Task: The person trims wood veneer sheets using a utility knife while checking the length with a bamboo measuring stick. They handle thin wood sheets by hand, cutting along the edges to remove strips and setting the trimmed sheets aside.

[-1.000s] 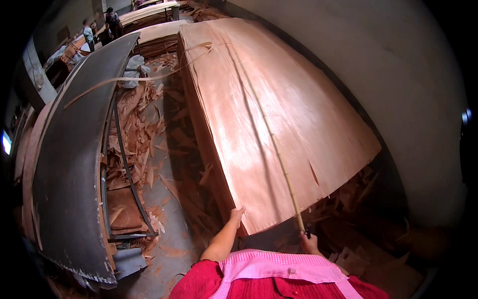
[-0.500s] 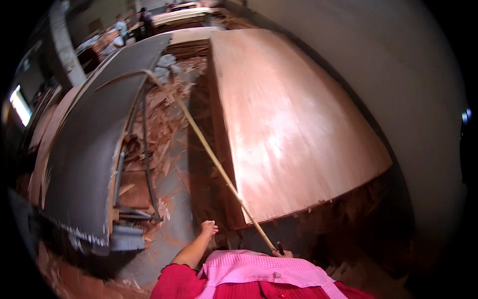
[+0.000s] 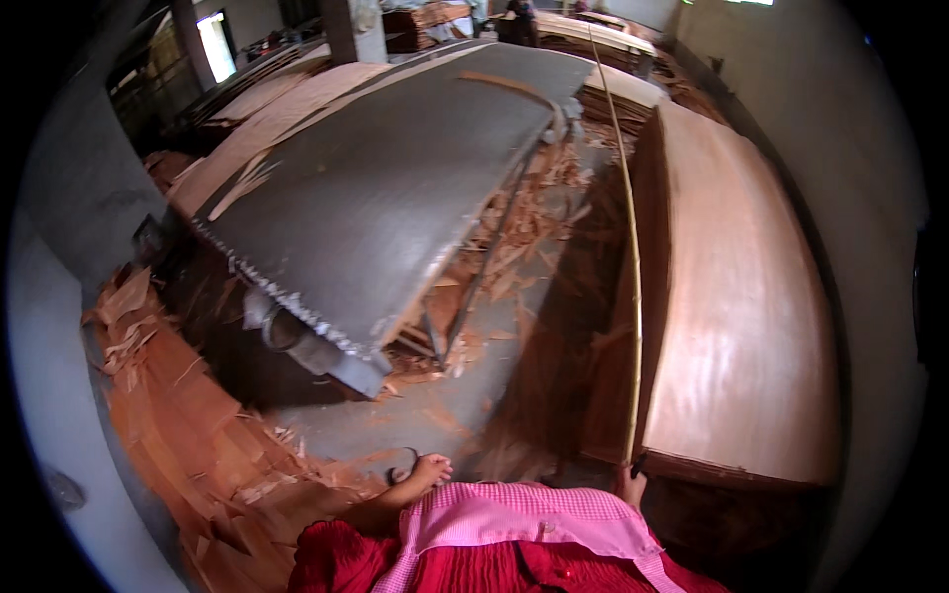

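A long, thin, pale yellow bamboo pole (image 3: pixel 635 296) runs from my right hand (image 3: pixel 631 484) far forward over the gap beside the veneer stack. My right hand is closed around its near end. A small dark object (image 3: pixel 640 462) sticks up at the same hand; its kind cannot be made out. My left hand (image 3: pixel 432 470) is near my apron, fingers curled in, with nothing visible in them. A thin dark curved shape (image 3: pixel 403 463) shows by the left wrist. Right of the pole lies a tall stack of reddish-pink wood veneer sheets (image 3: pixel 746 326).
A large table with a dark grey top (image 3: pixel 395 188) stands to the left, a bent veneer strip (image 3: pixel 514 87) on it. Torn veneer scraps (image 3: pixel 198 425) cover the floor at left and under the table. A wall (image 3: pixel 850 198) borders the right. A person (image 3: pixel 520 22) is far back.
My view has turned left, so the table and stack appear further right. The pole, slanting forward-left before, now points nearly straight ahead, and its far end is off the table's strip.
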